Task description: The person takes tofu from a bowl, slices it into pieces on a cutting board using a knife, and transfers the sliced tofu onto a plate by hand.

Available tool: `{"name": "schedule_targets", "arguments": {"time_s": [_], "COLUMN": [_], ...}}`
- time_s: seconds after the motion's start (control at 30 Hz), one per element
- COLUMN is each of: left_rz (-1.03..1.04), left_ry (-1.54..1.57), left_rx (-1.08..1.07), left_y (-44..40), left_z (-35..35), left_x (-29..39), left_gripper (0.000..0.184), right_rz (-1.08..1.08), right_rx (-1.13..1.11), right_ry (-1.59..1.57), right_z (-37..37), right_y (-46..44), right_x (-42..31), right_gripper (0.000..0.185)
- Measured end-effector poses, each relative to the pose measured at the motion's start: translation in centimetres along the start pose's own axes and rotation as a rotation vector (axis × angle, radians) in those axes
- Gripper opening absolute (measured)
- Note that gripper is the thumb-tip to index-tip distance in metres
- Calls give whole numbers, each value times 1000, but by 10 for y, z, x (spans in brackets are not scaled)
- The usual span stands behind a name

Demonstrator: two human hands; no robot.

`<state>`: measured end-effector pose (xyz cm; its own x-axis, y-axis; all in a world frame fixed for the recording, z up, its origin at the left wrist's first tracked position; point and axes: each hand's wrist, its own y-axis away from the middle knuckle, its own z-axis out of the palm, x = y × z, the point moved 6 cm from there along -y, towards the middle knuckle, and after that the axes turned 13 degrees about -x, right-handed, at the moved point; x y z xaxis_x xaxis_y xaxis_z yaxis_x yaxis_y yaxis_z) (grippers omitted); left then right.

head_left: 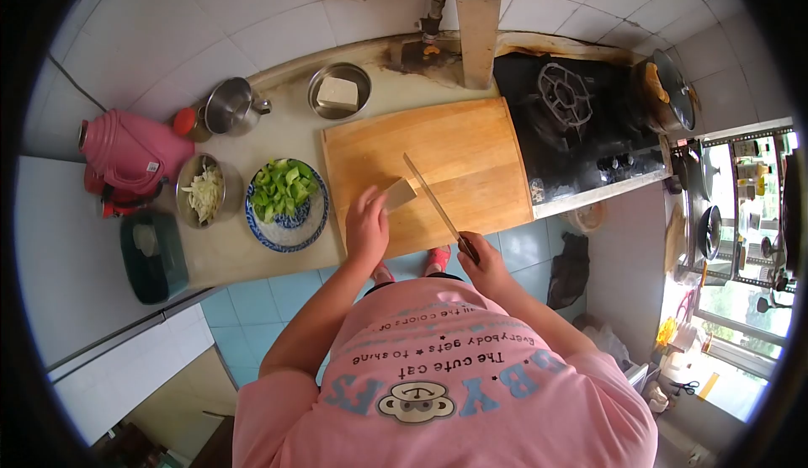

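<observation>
On the wooden cutting board (480,144) lies a small greyish-brown rectangular block (399,194); I cannot make out what food it is. My left hand (368,226) has its curled fingers against the block's left end, holding it. A kitchen knife (432,193) is in my right hand (486,263), whose fingers wrap round the dark handle. Its blade points up and left across the board, just right of the block and apart from it.
Left of the board stand a blue-patterned plate of chopped green peppers (286,194) and a metal bowl of pale sliced vegetable (203,194). Behind are a bowl with a white block (338,93) and a metal cup (231,108). A black gas stove (581,140) adjoins the right side.
</observation>
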<state>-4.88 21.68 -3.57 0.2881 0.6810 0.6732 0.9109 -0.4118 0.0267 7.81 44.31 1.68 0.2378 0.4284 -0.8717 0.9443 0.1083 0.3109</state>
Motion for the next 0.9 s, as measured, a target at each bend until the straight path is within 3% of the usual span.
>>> {"name": "schedule_targets", "arguments": {"time_s": [0.07,0.2,0.5,0.9], "left_rz": [184,315,244,308], "left_ry": [-60,-198,-231,-283], "left_rx": [-46,-235,-342,-309], "left_y": [-18,-34,-39,-37], "left_z": [-4,17,39,40], "left_x": [20,16,-4,-4], "left_gripper": [24,30,33,39], "right_rz": [5,-16,-15,-16], "right_rx": [-2,-38,-38,-50], "right_ry": [-3,22,-1,21], "right_z": [-6,-3,10,17], "right_y": [8,18,22,16], "right_x": [-15,-29,-33,-19], "right_gripper": [38,37,36,36]}}
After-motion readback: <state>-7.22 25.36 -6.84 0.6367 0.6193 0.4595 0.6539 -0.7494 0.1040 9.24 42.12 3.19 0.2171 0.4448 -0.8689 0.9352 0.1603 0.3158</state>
